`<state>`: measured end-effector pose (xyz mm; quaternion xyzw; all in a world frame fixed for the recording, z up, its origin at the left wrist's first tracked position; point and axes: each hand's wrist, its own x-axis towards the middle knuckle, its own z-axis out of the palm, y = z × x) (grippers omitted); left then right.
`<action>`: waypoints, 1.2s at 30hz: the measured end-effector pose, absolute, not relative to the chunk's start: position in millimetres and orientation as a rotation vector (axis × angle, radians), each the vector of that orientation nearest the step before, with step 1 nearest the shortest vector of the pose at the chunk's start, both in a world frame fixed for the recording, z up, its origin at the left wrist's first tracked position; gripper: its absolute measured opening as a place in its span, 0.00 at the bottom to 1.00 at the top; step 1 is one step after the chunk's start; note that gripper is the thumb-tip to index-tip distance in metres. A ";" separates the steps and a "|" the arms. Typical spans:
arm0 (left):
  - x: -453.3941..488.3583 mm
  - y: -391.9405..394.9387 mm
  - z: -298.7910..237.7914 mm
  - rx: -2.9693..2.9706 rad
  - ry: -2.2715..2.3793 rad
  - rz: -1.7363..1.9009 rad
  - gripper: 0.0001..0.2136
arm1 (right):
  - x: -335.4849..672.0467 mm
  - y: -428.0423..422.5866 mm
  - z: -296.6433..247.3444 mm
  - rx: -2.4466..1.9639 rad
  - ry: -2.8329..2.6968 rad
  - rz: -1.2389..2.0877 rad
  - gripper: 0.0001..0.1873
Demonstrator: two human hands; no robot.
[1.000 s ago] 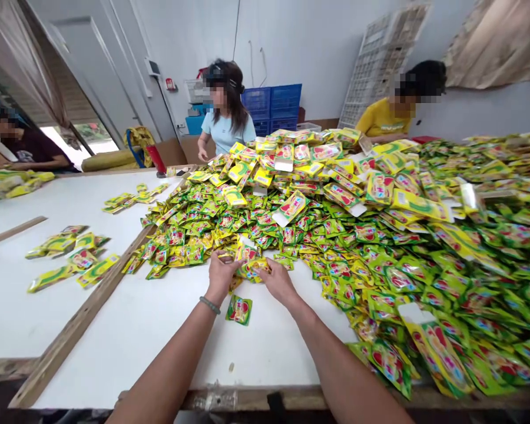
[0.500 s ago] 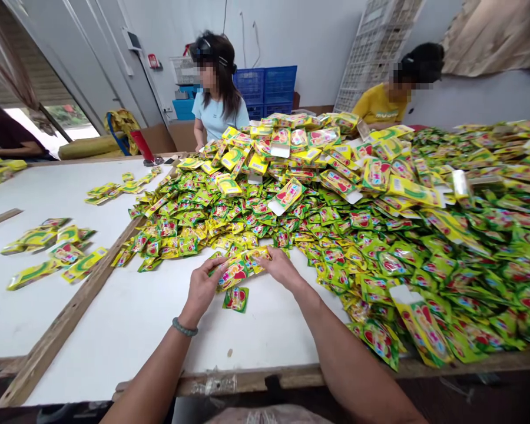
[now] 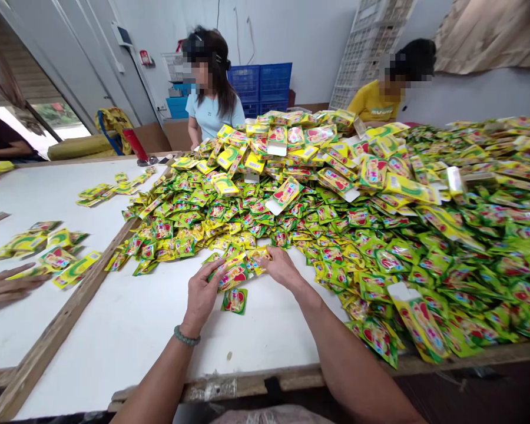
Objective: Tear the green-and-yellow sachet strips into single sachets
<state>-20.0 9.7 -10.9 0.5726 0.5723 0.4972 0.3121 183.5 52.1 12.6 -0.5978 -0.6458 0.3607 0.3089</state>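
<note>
My left hand (image 3: 204,293) grips a small printed yellow carton (image 3: 234,272) near the middle of the white table. At the carton's right end, my right hand (image 3: 282,266) pinches a small yellow-green packet (image 3: 257,257); whether part of it is inside the carton cannot be made out. A loose green packet (image 3: 235,300) with red print lies flat on the table just below the carton. Beyond both hands rises a large heap of similar packets (image 3: 247,218), with yellow cartons (image 3: 287,194) piled on top, some with open white flaps.
A wooden strip (image 3: 70,318) crosses the table (image 3: 150,330) on the left. Past it lie several cartons (image 3: 77,268), with another person's hand (image 3: 11,288) reaching over them. An open-flapped carton (image 3: 419,324) rests on the heap at right. Two co-workers stand behind the heap.
Another person's hand has come in from the left edge over the cartons there. The view has shifted slightly. My hands keep nearly the same hold, with the carton and packet now looking more distinct.
</note>
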 end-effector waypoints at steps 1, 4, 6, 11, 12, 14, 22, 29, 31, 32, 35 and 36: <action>-19.6 9.9 -11.6 1.486 1.499 1.279 0.15 | 184.0 52.3 10.8 -1.508 -1.690 1.033 0.11; -17.5 10.3 -12.9 1.316 1.395 1.133 0.19 | 184.8 54.8 3.8 -1.274 -1.633 1.241 0.13; -15.3 10.2 -12.1 1.168 1.297 1.085 0.22 | 183.2 56.8 -0.1 -1.246 -1.594 1.180 0.14; -10.6 8.7 -5.0 0.874 1.110 1.098 0.21 | 168.0 52.1 -3.5 -1.410 -1.642 0.801 0.09; -10.2 8.4 -3.9 0.831 1.085 1.081 0.21 | 163.9 49.4 -3.9 -1.420 -1.669 0.749 0.08; -10.1 8.2 -3.2 0.760 1.056 1.045 0.22 | 157.4 44.2 -5.0 -1.397 -1.704 0.687 0.06; -16.7 9.2 -5.0 0.659 1.043 1.112 0.22 | 158.0 45.8 -5.4 -1.213 -1.702 0.957 0.11; -17.8 9.0 -3.9 0.658 1.032 1.164 0.20 | 152.1 37.4 -3.3 -1.244 -1.723 0.789 0.08; -18.5 8.5 -5.2 0.661 1.010 1.176 0.19 | 150.5 34.2 -1.1 -1.257 -1.767 0.842 0.10; -19.0 8.0 -5.8 0.671 0.995 1.173 0.19 | 149.4 32.6 0.0 -1.259 -1.807 0.877 0.10; -20.4 6.1 -6.7 0.704 0.965 1.139 0.18 | 144.7 28.2 1.2 -1.232 -1.894 0.993 0.12; -20.6 5.6 -6.5 0.714 0.953 1.115 0.18 | 142.9 26.8 0.7 -1.204 -1.873 1.049 0.11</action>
